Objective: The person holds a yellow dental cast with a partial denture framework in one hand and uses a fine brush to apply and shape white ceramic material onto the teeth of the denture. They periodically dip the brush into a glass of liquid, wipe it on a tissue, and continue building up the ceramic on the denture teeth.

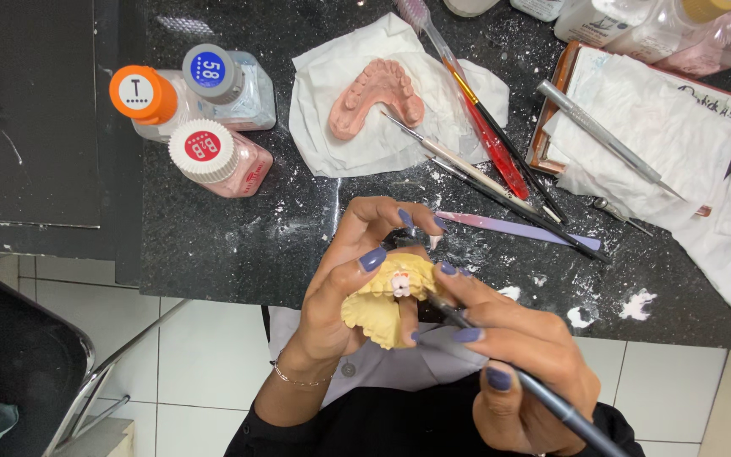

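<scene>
My left hand (pixel 344 288) grips a pale yellow dental cast (pixel 376 309) just in front of the black counter's edge. A small white and pink tooth piece (pixel 400 283) sits on top of the cast. My right hand (pixel 522 364) holds a thin grey-handled brush (pixel 543 393) like a pen, its tip reaching the cast right beside the tooth piece. A pink dental cast (pixel 376 97) lies on a white tissue (pixel 332 127) further back on the counter.
Three small jars with orange (pixel 143 93), blue (pixel 210 72) and white-red (pixel 203 148) caps stand at the left. Brushes and a red-handled tool (pixel 492 144) lie beside the tissue, with a lilac tool (pixel 518 227), a metal instrument (pixel 602 135) on paper towels, and bottles at the back right.
</scene>
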{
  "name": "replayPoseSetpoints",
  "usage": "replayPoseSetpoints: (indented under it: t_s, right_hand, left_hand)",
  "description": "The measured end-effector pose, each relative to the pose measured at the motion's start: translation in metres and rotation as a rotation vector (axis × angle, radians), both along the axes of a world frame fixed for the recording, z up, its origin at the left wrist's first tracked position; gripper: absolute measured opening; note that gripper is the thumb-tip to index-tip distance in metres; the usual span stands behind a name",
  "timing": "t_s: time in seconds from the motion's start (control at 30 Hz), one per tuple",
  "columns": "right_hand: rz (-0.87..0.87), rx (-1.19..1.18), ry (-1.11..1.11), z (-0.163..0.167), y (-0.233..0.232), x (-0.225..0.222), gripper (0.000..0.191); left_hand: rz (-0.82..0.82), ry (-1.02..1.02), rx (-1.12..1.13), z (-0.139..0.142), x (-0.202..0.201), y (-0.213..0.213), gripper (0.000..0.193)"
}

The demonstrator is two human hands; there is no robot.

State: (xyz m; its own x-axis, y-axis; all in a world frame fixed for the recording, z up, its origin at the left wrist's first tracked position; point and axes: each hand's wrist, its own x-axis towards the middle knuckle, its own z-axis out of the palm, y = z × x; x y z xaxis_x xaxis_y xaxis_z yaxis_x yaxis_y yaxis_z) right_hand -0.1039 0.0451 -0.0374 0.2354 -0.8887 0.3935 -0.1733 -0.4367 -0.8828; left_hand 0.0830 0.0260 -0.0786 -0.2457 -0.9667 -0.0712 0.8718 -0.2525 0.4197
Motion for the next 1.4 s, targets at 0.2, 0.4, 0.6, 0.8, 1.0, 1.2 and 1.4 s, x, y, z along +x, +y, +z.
replayPoseSetpoints:
  t_s: [0.2,0.4,0.6,0.8,1.0,1.2,1.4]
  right_hand:
    - [-0.308,-0.197,-0.229,-0.019,-0.005,-0.013,0.03]
    - [-0.335,-0.176,-0.128,-0.017,-0.01,-0.046,0.023]
    - [-0.334,-0.032,0.181,0.022,-0.02,-0.066,0.016]
    - [-0.155,-0.046,0.799,0.074,-0.042,-0.075,0.01]
    - [0.063,-0.16,1.144,0.098,-0.077,-0.055,0.021]
    - [0.114,-0.213,1.32,0.093,-0.104,-0.033,0.027]
    - [0.148,-0.231,1.367,0.09,-0.117,-0.025,0.032]
  left_hand:
    - [-0.087,0.154,0.075,0.002,0.004,-0.006,0.043]
    - [-0.119,0.146,0.089,0.001,0.003,-0.001,0.042]
    - [-0.112,0.225,0.025,-0.001,-0.001,0.006,0.041]
    - [-0.083,0.344,-0.033,0.003,-0.003,0.015,0.037]
    - [-0.013,0.303,0.006,0.007,-0.006,0.014,0.037]
    - [-0.097,0.312,-0.081,0.008,-0.005,0.013,0.039]
    - [-0.082,0.307,-0.037,0.009,-0.008,0.011,0.044]
